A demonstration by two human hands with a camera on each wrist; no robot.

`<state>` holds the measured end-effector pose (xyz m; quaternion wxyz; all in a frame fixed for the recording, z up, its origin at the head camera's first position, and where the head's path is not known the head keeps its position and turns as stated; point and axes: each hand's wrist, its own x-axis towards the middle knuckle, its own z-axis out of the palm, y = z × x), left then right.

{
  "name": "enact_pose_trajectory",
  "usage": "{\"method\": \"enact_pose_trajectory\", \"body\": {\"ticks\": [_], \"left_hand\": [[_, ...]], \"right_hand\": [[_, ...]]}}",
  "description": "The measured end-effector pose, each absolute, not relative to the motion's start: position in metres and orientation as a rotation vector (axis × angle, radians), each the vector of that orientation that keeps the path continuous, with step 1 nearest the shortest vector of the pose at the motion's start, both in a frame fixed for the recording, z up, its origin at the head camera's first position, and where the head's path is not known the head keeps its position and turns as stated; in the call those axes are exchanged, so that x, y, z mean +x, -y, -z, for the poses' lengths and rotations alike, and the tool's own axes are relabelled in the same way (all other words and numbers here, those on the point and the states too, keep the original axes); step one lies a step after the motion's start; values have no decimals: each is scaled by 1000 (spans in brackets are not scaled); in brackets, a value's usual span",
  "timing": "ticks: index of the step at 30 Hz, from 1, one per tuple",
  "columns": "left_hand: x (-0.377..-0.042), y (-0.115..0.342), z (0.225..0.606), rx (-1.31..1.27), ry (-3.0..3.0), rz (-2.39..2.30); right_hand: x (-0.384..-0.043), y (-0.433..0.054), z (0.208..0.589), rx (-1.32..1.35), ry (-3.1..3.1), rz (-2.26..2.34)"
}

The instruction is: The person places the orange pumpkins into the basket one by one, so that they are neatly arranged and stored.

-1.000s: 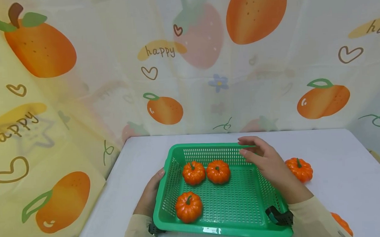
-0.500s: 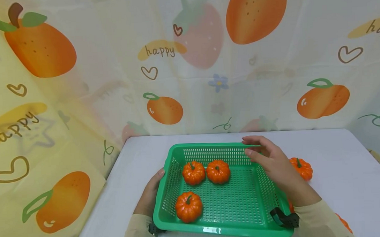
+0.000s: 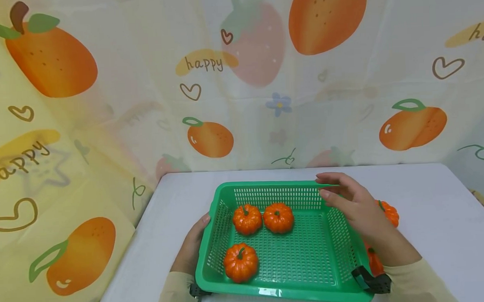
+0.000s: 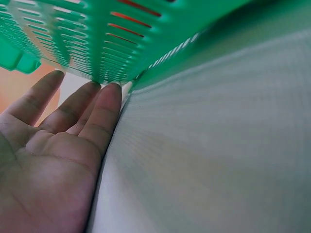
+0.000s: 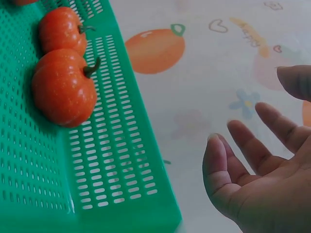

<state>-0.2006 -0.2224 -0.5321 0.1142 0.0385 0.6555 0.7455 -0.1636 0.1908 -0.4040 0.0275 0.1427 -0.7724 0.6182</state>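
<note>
A green plastic basket stands on the white table with three small orange pumpkins in it: one at back left, one beside it and one at front left. My left hand rests at the basket's left side, thumb by the rim; in the left wrist view its extended fingers reach the perforated outer wall. My right hand hovers by the far right corner, fingers loosely bent, holding nothing. The right wrist view shows that hand apart from the basket wall.
Right of the basket lie a pumpkin partly behind my right hand and another between the basket wall and my wrist. A fruit-printed cloth hangs behind the table. Black straps circle the wrists.
My right hand has drifted rightward, covering more of the far right pumpkin and uncovering one beside the basket wall. The front right pumpkin is now hidden by the sleeve. My left hand stays put.
</note>
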Motion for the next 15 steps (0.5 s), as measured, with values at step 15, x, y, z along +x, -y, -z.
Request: {"method": "enact_pose_trajectory", "body": {"ticks": [15], "left_hand": [[-202,224,532,170,-1874,-2190]], "right_hand": [[-155,-208,402,436,2386,-1875]]}}
